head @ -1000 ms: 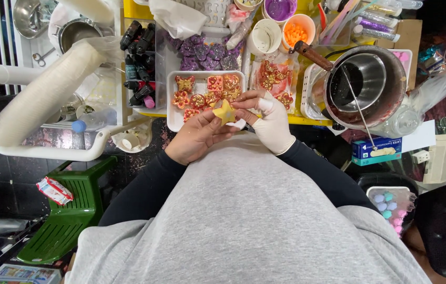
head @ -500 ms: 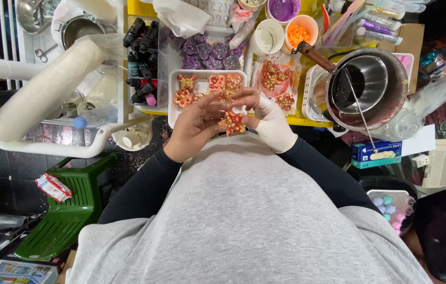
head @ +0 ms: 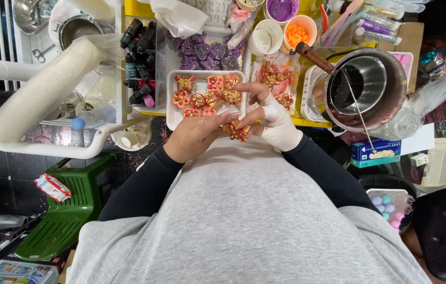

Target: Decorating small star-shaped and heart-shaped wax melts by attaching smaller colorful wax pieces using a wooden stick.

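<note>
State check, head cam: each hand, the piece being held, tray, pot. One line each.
left hand: bare, fingers on the small piece
right hand: in a white glove, pinching the small piece
small piece: red and gold, held between both hands, off the tray
white tray: partly filled with red-gold pieces
metal pot: uncovered, thin rod resting in it

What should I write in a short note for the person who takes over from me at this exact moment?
Left hand: bare, fingertips on the small red-and-gold decorated piece.
Right hand: in a white glove, holds the same piece from the other side.
The piece is above the lap, apart from the white tray.
Done: the tray holds many similar red-and-gold pieces.
Left: this piece is not yet on the tray.
The metal pot stands to the right, untouched.
</note>
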